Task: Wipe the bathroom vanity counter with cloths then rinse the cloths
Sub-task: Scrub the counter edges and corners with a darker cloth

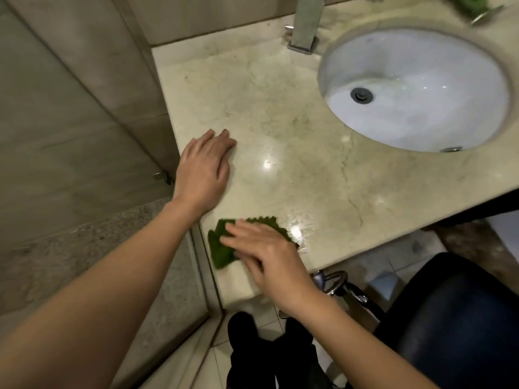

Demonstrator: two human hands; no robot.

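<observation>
A green cloth (220,247) lies at the front left corner of the beige marble vanity counter (280,113). My right hand (264,254) presses flat on top of it, fingers spread and pointing left, covering most of the cloth. My left hand (203,169) rests palm down on the bare counter near its left edge, fingers together, holding nothing. A wet sheen shows on the stone just right of the cloth. At the top right corner a second green cloth (469,2) is partly visible and blurred.
A white oval sink (421,108) with a dark drain (361,95) sits at the right. A square metal faucet (306,26) stands behind it. A tiled wall and glass panel (84,136) border the counter's left side. Below the counter are pipework and a dark stool (460,318).
</observation>
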